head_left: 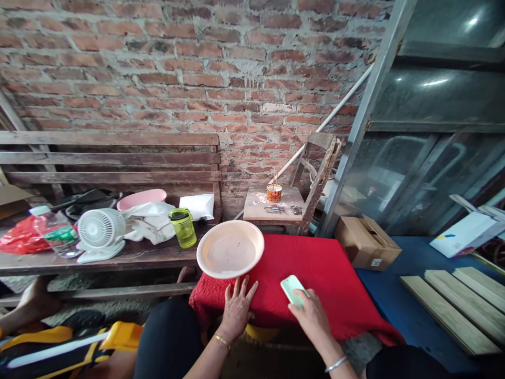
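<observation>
My left hand (235, 309) lies with its fingers spread on the near edge of a red cloth (311, 258), its fingertips close to the rim of a pale plastic basin (231, 248). The basin sits at the cloth's left end. In my right hand (312, 311) is a light green phone (294, 289), with the fingers closed round its near end. The phone is tilted over the middle of the cloth, and its camera corner shows on the far end. A gold bangle is on my left wrist and a silver one on my right.
On the wooden bench (118, 138) at left stand a green bottle (183, 227), a white fan (101, 231) and a pink basin (142, 199). A chair (252, 202) ahead bears an incense pot (274, 192) and padlocks (272, 209). Right are a cardboard box (366, 242) and boards (450, 310).
</observation>
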The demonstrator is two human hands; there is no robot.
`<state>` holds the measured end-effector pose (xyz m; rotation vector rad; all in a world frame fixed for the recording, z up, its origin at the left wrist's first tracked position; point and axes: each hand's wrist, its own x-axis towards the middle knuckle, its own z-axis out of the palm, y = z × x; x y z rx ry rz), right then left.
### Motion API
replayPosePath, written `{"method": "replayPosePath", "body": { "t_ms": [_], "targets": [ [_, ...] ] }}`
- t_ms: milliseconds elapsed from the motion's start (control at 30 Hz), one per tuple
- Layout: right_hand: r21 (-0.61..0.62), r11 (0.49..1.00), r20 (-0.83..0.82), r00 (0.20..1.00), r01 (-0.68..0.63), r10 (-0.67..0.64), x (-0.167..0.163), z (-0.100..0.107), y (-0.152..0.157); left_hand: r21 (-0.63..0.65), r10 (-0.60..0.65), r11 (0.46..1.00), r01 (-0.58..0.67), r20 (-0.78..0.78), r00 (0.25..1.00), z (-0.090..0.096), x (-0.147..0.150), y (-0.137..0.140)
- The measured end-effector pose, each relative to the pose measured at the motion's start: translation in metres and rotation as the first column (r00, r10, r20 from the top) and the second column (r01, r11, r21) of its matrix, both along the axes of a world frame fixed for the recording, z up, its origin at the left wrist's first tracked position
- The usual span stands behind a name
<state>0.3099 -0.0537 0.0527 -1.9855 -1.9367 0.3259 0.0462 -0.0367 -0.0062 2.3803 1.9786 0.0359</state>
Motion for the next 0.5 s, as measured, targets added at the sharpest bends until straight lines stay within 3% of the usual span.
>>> {"method": "replayPosePath", "body": {
  "t_ms": [133, 233, 367, 500],
  "targets": [
    [-0.007, 0.966, 0.153, 0.955, 0.257, -0.253, 0.070, 0.000, 0.003, 0.005, -0.011, 1.000, 0.011, 0.019, 1.000, 0.001, 0.000, 0.000],
    [-0.009, 0.945, 0.152, 0.935, 0.327, -0.322, 0.083, 0.005, 0.000, -0.001, -0.010, 1.000, 0.010, 0.027, 1.000, 0.003, 0.000, 0.000],
    [0.007, 0.997, -0.011, 0.997, 0.079, -0.079, 0.034, 0.008, -0.007, -0.007, -0.012, 1.000, 0.012, 0.026, 1.000, 0.004, -0.001, -0.001],
    [-0.001, 0.995, -0.073, 0.993, -0.096, 0.096, -0.003, 0.005, -0.015, -0.019, -0.009, 1.000, 0.009, 0.015, 1.000, 0.004, -0.003, 0.000]
  ]
}}
